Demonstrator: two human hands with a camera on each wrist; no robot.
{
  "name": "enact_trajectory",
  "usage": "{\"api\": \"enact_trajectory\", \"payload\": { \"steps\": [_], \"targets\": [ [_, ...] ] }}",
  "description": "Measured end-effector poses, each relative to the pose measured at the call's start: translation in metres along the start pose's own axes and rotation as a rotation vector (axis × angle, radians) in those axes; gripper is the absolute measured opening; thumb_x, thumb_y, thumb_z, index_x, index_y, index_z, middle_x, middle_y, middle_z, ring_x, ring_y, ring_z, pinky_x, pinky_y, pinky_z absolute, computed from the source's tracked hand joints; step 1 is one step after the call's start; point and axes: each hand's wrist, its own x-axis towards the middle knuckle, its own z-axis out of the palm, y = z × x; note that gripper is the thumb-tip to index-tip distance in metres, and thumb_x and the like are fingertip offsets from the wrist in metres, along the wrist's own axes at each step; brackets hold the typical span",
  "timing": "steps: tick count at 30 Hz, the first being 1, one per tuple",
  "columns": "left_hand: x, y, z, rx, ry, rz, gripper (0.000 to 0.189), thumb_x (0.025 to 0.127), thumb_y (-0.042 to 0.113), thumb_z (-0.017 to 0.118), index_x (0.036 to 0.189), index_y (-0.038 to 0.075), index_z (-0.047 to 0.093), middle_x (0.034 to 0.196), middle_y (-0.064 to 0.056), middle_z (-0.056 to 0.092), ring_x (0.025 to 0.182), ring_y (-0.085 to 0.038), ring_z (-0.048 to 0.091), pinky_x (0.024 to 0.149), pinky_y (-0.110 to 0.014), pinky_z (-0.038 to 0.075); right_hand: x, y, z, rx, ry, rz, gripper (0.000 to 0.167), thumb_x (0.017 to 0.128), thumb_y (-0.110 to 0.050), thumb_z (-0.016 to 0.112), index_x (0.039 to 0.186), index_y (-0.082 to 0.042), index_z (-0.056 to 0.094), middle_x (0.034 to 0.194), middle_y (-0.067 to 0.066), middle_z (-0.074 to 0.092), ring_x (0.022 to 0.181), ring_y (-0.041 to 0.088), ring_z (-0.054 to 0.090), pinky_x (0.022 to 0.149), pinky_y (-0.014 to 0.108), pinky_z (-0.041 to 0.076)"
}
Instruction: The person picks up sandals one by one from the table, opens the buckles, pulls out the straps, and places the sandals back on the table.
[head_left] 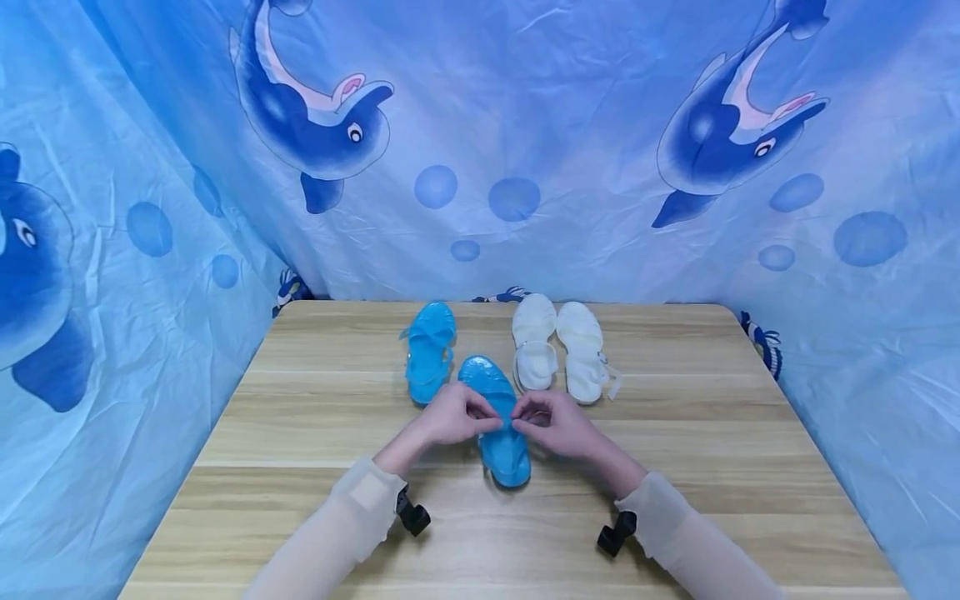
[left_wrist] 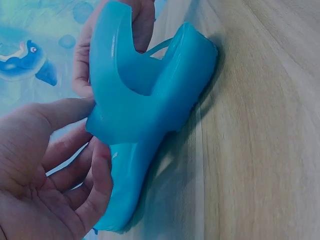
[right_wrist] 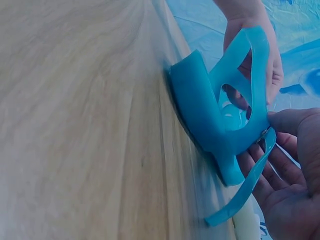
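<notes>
Backdrop: blue curtain (head_left: 465,83), printed with dolphins and bubbles, hung behind and beside a wood-grain table (head_left: 300,400).
Near blue sandal (head_left: 512,467): rested sole down on the table, directly between the two hands, slanted.
Left grip: one edge of the sandal's upper is pinched between thumb and fingers of the left hand (head_left: 457,414).
Right grip: the opposite edge is pinched by the right hand (head_left: 558,422), beside a small buckle (right_wrist: 263,134).
Loose strap (right_wrist: 245,192): hung from the buckle, just beside the right fingers.
Far blue sandal (head_left: 429,367): laid just beyond the left hand.
White sandals (head_left: 581,329): placed side by side just beyond the right hand.
Wrist cameras (head_left: 414,515): worn behind each grip, at the pale sleeves (head_left: 337,521).
</notes>
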Motion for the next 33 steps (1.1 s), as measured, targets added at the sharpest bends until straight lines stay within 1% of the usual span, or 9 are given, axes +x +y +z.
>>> {"api": "enact_trajectory", "payload": {
  "steps": [3,7,12,15,20,22,24,27,33],
  "targets": [
    [0.0014,0.0003,0.0024,-0.013,0.012,0.010,0.018,0.096,0.029,0.081,0.104,0.014,0.085,0.095,0.002,0.083,0.075,-0.004,0.069,0.067,-0.022,0.057,-0.0004,-0.0003,0.0009,0.008,0.011,0.004,0.005,0.101,-0.016,0.075,0.106,-0.017,0.074,0.108,0.003,0.075,0.099,0.017,0.073,0.089,0.027,0.063],
    [0.0013,-0.0009,0.0036,-0.032,-0.003,0.004,0.014,0.096,0.028,0.081,0.102,0.015,0.086,0.094,0.002,0.084,0.078,-0.005,0.068,0.068,-0.021,0.055,-0.0003,0.0013,0.0025,0.030,0.026,-0.001,0.005,0.101,-0.017,0.075,0.106,-0.016,0.074,0.109,0.004,0.075,0.100,0.017,0.073,0.089,0.026,0.063],
    [-0.0013,-0.0039,0.0013,-0.006,-0.009,0.000,0.012,0.097,0.027,0.080,0.102,0.018,0.086,0.094,0.004,0.083,0.077,-0.006,0.068,0.067,-0.021,0.054,-0.0010,0.0026,0.0024,0.040,0.024,-0.005,0.006,0.101,-0.015,0.074,0.107,-0.014,0.074,0.109,0.006,0.075,0.099,0.016,0.073,0.088,0.026,0.063],
    [-0.0006,-0.0035,0.0018,0.003,0.010,0.008,0.013,0.097,0.026,0.080,0.103,0.016,0.085,0.094,0.004,0.083,0.078,-0.004,0.069,0.069,-0.021,0.056,-0.0014,0.0009,0.0022,0.036,0.023,0.002,0.007,0.101,-0.015,0.075,0.107,-0.015,0.075,0.109,0.005,0.075,0.099,0.017,0.073,0.088,0.026,0.063],
    [0.0012,0.0004,0.0049,-0.044,0.061,0.027,0.021,0.098,0.027,0.079,0.112,0.012,0.084,0.104,-0.001,0.083,0.084,-0.007,0.069,0.074,-0.022,0.058,-0.0007,-0.0026,0.0036,0.027,0.030,-0.002,0.007,0.101,-0.016,0.075,0.107,-0.016,0.075,0.109,0.004,0.076,0.099,0.016,0.074,0.088,0.026,0.063],
    [0.0006,0.0007,0.0059,-0.056,0.078,0.022,0.019,0.098,0.027,0.079,0.110,0.014,0.085,0.104,0.001,0.083,0.086,-0.006,0.069,0.075,-0.022,0.057,-0.0001,-0.0036,0.0043,0.025,0.028,-0.007,0.007,0.101,-0.016,0.075,0.108,-0.016,0.075,0.110,0.004,0.076,0.099,0.016,0.074,0.088,0.026,0.063],
    [-0.0002,-0.0003,0.0068,-0.053,0.091,0.021,0.014,0.098,0.027,0.079,0.105,0.017,0.086,0.102,0.002,0.083,0.088,-0.006,0.068,0.076,-0.021,0.056,-0.0001,-0.0034,0.0046,0.025,0.028,-0.008,0.007,0.101,-0.016,0.075,0.108,-0.016,0.075,0.110,0.005,0.076,0.099,0.015,0.074,0.088,0.026,0.063],
    [-0.0025,-0.0017,0.0071,-0.046,0.099,0.022,0.010,0.097,0.025,0.080,0.098,0.018,0.087,0.095,0.003,0.083,0.086,-0.005,0.068,0.074,-0.021,0.056,-0.0002,-0.0024,0.0048,0.026,0.030,-0.013,0.008,0.101,-0.016,0.075,0.108,-0.015,0.076,0.110,0.005,0.077,0.099,0.015,0.075,0.088,0.025,0.063],
    [-0.0049,-0.0052,0.0066,-0.026,0.094,0.040,0.010,0.097,0.024,0.080,0.097,0.017,0.086,0.091,0.004,0.082,0.083,-0.003,0.067,0.072,-0.020,0.055,-0.0011,-0.0036,0.0039,0.011,0.033,0.001,0.008,0.101,-0.020,0.076,0.108,-0.017,0.076,0.109,0.002,0.077,0.099,0.015,0.074,0.088,0.025,0.063]
  ]
}}
